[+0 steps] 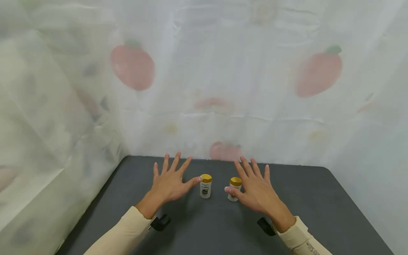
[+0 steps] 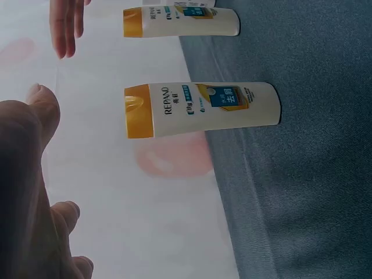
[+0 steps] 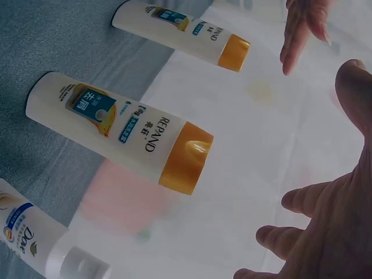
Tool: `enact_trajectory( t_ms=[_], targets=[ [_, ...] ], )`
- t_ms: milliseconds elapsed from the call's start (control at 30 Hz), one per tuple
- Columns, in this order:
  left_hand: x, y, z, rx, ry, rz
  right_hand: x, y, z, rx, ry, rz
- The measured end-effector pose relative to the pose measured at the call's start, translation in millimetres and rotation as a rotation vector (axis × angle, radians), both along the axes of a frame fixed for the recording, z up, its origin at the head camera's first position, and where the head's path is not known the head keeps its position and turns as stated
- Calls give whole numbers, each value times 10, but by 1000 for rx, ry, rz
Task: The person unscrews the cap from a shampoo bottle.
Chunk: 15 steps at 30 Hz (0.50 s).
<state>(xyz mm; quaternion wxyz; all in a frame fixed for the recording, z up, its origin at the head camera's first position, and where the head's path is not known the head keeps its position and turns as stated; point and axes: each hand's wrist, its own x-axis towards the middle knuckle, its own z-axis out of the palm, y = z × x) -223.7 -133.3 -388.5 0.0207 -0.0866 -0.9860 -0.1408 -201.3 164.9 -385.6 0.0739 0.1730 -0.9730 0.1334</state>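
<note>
Two white shampoo bottles with gold caps, lettered REPAND, stand upright a short gap apart. The left bottle [image 1: 205,190] is beside my left hand [image 1: 169,184], whose fingers are spread. My right hand [image 1: 256,191], also with spread fingers, partly covers the right bottle [image 1: 235,182] in the head view. Both wrist views show the hands apart from the bottles, at about cap height or above, holding nothing. A white Dove bottle [image 3: 35,232] with a white cap appears at the lower left of the right wrist view; in the head view I cannot make it out.
The dark grey table [image 1: 216,230] has rounded far corners. A pale curtain [image 1: 223,78] printed with fruit hangs just behind it and along the left. Black wrist cameras [image 1: 160,222] are strapped under both forearms, near beige sleeves [image 1: 119,230].
</note>
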Motion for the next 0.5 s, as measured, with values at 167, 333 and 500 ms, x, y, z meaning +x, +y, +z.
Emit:
enact_trajectory(
  t_ms=[167, 333, 500],
  targets=[
    [-9, 34, 4, -7, -9, 1, -24, -27, 2, -4, -9, 4],
    [2, 71, -28, 2, -36, -4, -20, -71, -19, -15, -43, 9],
    [-5, 102, -47, 12, -44, -7, -20, -142, -28, -43, -69, 25]
  ],
)
